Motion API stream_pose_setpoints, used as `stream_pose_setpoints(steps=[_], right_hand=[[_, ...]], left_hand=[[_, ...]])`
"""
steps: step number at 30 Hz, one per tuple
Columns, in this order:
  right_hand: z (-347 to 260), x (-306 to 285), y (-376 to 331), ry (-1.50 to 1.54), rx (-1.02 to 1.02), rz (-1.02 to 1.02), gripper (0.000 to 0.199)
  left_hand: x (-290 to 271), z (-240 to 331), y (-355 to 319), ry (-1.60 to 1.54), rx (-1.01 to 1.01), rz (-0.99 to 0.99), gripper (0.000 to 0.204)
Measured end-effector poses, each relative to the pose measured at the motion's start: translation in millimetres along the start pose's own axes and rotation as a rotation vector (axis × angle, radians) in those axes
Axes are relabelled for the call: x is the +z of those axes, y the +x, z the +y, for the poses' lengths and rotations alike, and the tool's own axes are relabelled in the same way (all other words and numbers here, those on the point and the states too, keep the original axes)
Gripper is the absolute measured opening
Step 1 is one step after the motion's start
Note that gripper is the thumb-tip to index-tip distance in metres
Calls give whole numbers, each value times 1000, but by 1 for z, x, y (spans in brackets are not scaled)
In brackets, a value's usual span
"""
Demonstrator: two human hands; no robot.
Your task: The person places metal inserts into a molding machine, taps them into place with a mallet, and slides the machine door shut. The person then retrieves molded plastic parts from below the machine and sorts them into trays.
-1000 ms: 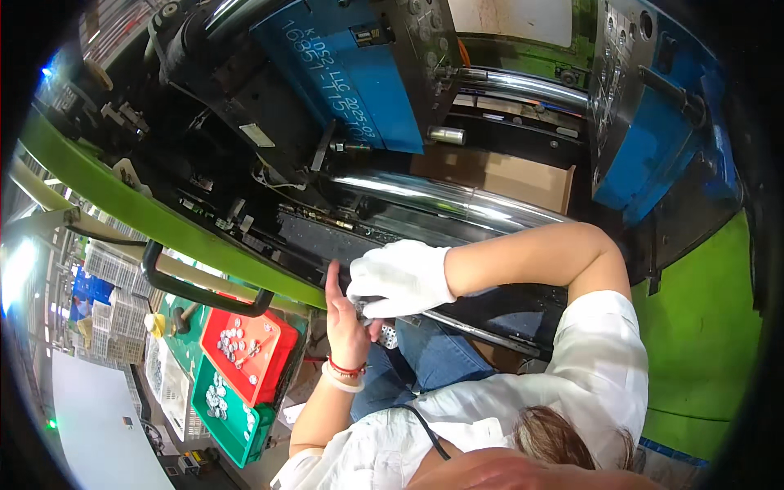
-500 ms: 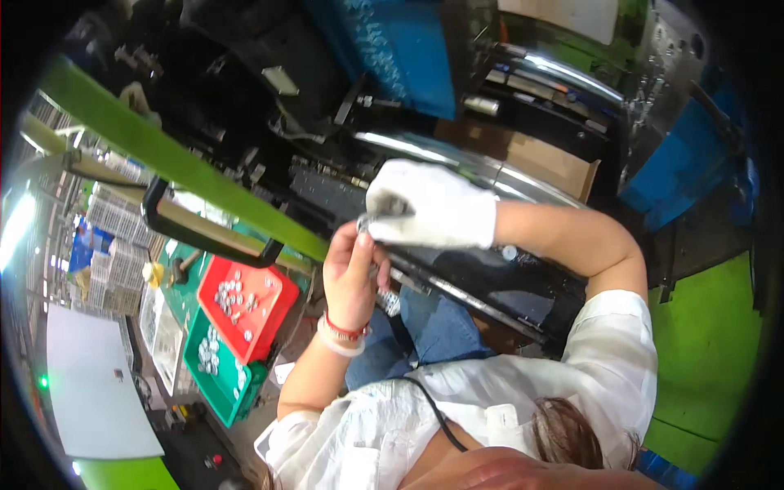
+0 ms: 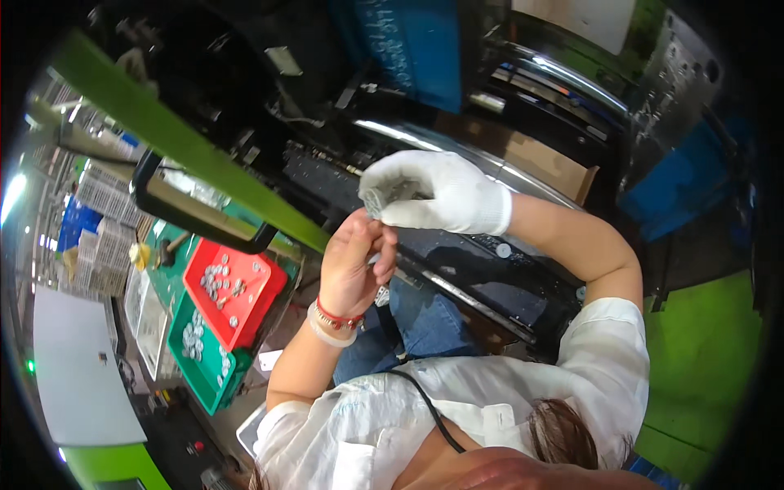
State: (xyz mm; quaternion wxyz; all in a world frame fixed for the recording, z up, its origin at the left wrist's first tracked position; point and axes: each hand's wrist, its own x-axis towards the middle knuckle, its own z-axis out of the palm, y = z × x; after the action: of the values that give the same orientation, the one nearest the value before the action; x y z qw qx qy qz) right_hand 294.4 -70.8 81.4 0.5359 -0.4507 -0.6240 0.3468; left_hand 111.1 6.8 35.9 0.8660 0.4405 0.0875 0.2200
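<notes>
My right hand [image 3: 437, 192], in a white knit glove, is raised in front of the dark machine bed and curls around a cluster of small grey metal parts [image 3: 394, 194]. Just below it, my bare left hand [image 3: 353, 263], with red and white bands on the wrist, has its fingertips pinched together on a small pale part [image 3: 377, 260], right under the gloved fingers. The two hands nearly touch.
A red tray [image 3: 263, 304] and a green tray [image 3: 214, 382], both holding several small metal pieces, lie at lower left. A green frame bar [image 3: 188, 155] with a black handle [image 3: 192, 222] runs diagonally. Behind the hands are a chrome rod [image 3: 408, 135], a blue machine block [image 3: 412, 49] and cardboard [image 3: 535, 159].
Both hands have risen and drawn closer together. The gloved hand now cups the parts above the bare hand, whose fingers have closed into a pinch.
</notes>
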Motion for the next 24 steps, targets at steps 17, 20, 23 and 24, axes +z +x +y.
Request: stream_pose_setpoints(steps=[17,20,23,24], right_hand=[[27,-326,97,-776,-308,1080,31],[51,-363,108,-670,-230,1048,38],[62,-381,109,-690,-293,1047,44],[60,-378,111,-690,-295,1043,44]], left_hand=[[-216,-90,-90,441,-388,556,26],[-219,-90,-87,464,-429,497,25],[-222,-89,-84,437,-438,470,25],[-222,-88,-85,445,-438,471,26]])
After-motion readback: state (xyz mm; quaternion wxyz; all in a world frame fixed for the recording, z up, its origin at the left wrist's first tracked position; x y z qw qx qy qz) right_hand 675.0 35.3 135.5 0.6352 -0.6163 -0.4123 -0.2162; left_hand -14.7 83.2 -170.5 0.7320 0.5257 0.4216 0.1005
